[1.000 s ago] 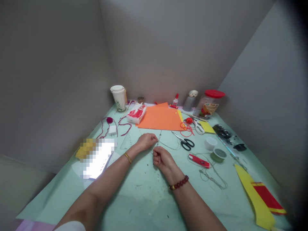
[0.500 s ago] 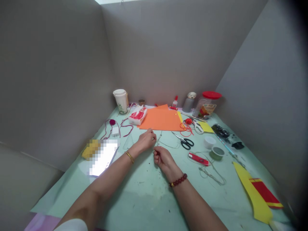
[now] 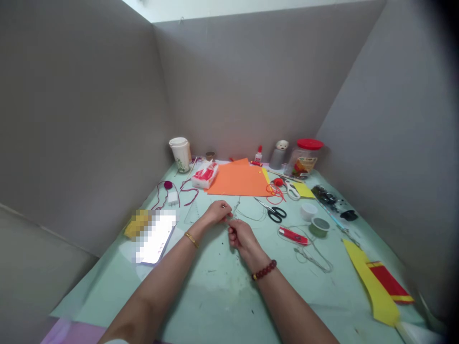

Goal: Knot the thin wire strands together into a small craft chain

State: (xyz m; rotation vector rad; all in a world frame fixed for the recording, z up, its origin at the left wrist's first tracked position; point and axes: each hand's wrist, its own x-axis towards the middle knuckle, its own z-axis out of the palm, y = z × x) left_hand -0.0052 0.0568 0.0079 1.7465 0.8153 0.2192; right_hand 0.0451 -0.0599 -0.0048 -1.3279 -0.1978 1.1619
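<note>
Over the middle of the table, my left hand (image 3: 216, 211) is closed in a pinch, its fingertips almost meeting those of my right hand (image 3: 242, 235). The right hand is also pinched, thumb and forefinger together. A thin greenish cord (image 3: 256, 220) comes out from between the fingertips and loops to the right on the table. The exact part that each hand grips is too fine to make out. Black-handled scissors (image 3: 274, 211) lie right of the cord. A clear set square (image 3: 192, 213) lies left of my left hand.
Orange sheets (image 3: 238, 180) and a tissue pack (image 3: 205, 175) lie behind the hands. A red utility knife (image 3: 293, 236), tangled cord (image 3: 315, 260) and small tubs (image 3: 319, 227) are on the right. A lit phone (image 3: 158, 239) lies left. Cup (image 3: 181, 155) and jar (image 3: 304, 160) stand behind.
My left hand's fingertips have come down and closer to my right hand's. The right hand stays nearly in place. The view has tilted slightly upward.
</note>
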